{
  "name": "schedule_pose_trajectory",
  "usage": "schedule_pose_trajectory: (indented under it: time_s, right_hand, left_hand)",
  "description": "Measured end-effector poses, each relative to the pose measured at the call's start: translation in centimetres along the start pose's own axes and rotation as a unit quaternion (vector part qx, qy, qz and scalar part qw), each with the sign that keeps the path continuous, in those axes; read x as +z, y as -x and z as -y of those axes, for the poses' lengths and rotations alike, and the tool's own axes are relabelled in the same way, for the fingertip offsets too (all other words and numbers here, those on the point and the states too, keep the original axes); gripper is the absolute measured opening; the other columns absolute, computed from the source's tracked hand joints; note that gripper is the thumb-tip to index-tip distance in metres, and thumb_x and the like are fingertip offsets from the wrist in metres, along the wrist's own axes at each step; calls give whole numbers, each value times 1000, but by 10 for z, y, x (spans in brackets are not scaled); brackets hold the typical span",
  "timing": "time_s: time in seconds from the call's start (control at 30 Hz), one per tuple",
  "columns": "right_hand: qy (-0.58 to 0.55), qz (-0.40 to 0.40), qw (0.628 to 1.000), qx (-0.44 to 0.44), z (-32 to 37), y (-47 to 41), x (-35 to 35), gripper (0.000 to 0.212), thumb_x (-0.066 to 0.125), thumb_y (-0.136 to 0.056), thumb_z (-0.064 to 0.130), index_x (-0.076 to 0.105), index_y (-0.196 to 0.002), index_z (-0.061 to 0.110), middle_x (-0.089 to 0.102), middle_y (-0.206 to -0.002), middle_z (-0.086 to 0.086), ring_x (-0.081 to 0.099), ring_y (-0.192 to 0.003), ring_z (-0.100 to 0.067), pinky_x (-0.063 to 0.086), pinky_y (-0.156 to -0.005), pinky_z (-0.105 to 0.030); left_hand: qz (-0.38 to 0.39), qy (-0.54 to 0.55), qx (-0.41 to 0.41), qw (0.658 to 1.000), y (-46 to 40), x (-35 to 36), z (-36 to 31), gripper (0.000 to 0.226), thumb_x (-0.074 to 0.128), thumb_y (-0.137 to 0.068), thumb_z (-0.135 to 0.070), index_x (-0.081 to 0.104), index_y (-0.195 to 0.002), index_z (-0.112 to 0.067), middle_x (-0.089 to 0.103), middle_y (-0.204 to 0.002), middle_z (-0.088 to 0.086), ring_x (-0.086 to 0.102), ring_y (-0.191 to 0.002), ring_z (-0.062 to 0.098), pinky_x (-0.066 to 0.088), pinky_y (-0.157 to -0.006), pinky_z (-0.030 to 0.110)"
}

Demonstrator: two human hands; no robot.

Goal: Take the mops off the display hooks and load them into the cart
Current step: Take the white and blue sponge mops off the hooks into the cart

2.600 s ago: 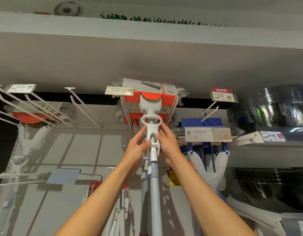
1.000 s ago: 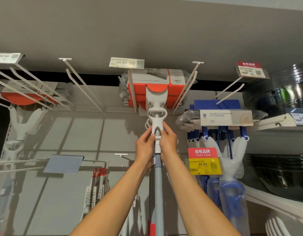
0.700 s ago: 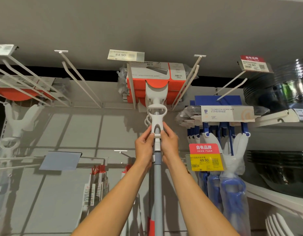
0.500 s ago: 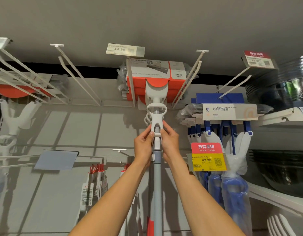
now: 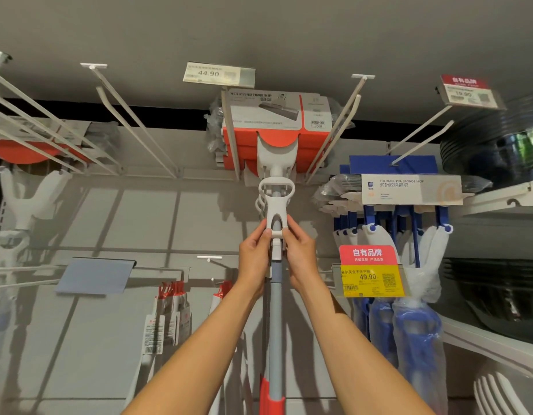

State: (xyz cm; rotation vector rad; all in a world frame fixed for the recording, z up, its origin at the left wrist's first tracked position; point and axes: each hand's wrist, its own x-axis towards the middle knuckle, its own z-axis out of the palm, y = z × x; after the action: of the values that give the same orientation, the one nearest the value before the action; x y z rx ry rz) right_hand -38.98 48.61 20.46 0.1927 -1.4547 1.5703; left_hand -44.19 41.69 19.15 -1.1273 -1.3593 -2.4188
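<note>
both my arms reach up. my left hand (image 5: 254, 255) and right hand (image 5: 301, 253) curl their fingers round the white plastic wringer handle (image 5: 276, 214) of the sponge mop with the grey metal pole (image 5: 275, 333), one hand on each side, thumbs pressed to its lower end. the mop's orange-and-white boxed head (image 5: 277, 127) hangs high between two white wire display hooks (image 5: 334, 131), under a price tag reading 44.90 (image 5: 219, 74). blue foldable mops (image 5: 409, 265) hang just to the right.
</note>
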Motion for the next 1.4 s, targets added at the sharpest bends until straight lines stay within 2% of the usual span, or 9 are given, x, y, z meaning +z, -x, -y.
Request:
schedule_pose_trajectory:
  time_s: [0.17,0.23,0.33,0.43,0.57,0.97,1.1,1.27,1.4]
  right_hand:
    - [57,21,998,-31,-4,22,-3,35,53,-102,20,62,-136,24,70,-124,4,67,-112,-11,54,-100,-36]
    - [90,26,995,-36,-6,36,-7,38,52,-102,26,58,-140,26,65,-132,7,61,-122,-8,48,-107,-39]
    - [126,23,991,-48,-3,66,-15,41,50,-103,28,53,-144,27,54,-146,8,48,-135,-7,39,-116,-37]
    - [156,30,985,-62,7,106,-25,41,46,-105,27,49,-146,28,44,-154,8,37,-143,-5,30,-120,-32]
    - [198,32,977,-66,18,158,-46,44,43,-105,35,45,-148,27,39,-157,10,29,-144,1,23,-119,-23]
    - [333,64,940,-38,46,316,-140,64,34,-90,57,42,-149,33,29,-161,9,19,-145,4,10,-115,-8]
    - [398,71,915,-18,58,369,-176,65,35,-92,56,41,-151,31,25,-164,8,17,-150,-4,13,-121,-21]
    - [441,0,897,0,62,442,-215,61,44,-91,50,52,-144,21,39,-158,-7,30,-148,-24,18,-122,-28]
    - [533,20,846,9,68,500,-248,72,28,-99,66,49,-146,16,35,-159,-11,24,-150,-27,20,-118,-42]
  left_hand:
    - [33,-7,-9,999,40,1,-17,36,37,-109,-27,57,-138,-25,71,-108,-22,66,-99,-10,51,-78,11]
    - [43,-25,-3,999,60,-2,-20,32,36,-109,-30,55,-134,-34,65,-112,-28,59,-99,-21,46,-83,7]
    - [60,-90,17,994,90,-11,-23,32,34,-108,-36,49,-136,-42,52,-124,-34,47,-111,-27,37,-104,14]
    - [72,-158,46,984,125,-22,-30,47,39,-101,-50,45,-145,-33,47,-137,-29,39,-125,-24,28,-115,16]
    - [61,-302,83,948,175,-35,-36,68,33,-88,-67,41,-149,-38,32,-151,-28,24,-145,-8,19,-119,24]
    - [64,-606,55,791,348,-38,-44,74,32,-88,-70,34,-155,-38,19,-166,-7,10,-154,13,19,-124,50]
    - [87,-634,48,767,409,-25,-41,73,38,-88,-64,40,-153,-32,25,-165,1,16,-154,21,20,-122,50]
    - [133,-640,-9,757,484,-15,-30,73,39,-87,-66,41,-151,-32,23,-165,-1,11,-154,19,17,-122,52]
    - [173,-626,-51,759,528,-13,-31,74,35,-87,-68,38,-153,-35,18,-166,-6,4,-155,14,10,-125,50]
